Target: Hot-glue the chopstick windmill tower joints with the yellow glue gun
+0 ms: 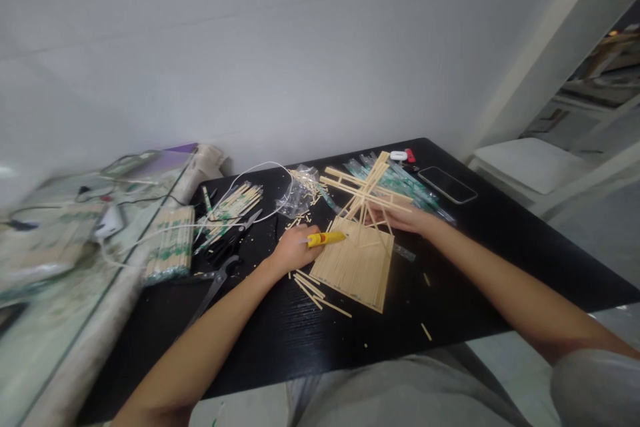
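Observation:
My left hand [293, 250] is closed round a yellow glue gun [326, 238], its tip pointing right over a flat panel of wooden sticks [356, 267] lying on the black table [280, 340]. My right hand [400, 217] rests on the far right edge of the panel, its fingers among an upright frame of crossed sticks [367, 190]; whether it grips the frame or only steadies it is hard to tell. Loose stick pieces [317, 293] lie beside the panel's near left corner.
Black scissors [233, 243], bundles of wrapped chopsticks [170, 243] and a white cable [260, 170] lie at the left. A clear plastic bag [300, 193], a dark phone [447, 185] and a small white and red item [403, 155] sit at the back. A glass-topped surface [60, 260] adjoins the table.

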A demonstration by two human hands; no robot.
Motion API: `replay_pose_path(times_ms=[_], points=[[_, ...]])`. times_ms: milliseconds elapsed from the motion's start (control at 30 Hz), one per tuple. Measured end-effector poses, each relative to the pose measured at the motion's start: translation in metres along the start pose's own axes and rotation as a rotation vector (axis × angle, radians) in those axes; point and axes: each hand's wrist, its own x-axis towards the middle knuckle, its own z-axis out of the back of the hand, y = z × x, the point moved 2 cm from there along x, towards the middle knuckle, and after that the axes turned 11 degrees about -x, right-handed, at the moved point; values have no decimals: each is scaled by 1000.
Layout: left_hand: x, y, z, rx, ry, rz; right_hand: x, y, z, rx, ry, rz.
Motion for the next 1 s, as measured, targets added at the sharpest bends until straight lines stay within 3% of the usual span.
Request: replay_pose_path(times_ms=[333,1000], points=[[1,-2,0,11,1,-9,1,-1,5,-12,-8,-76],[1,-6,4,1,2,1,1,-3,5,-3,-3,-46]])
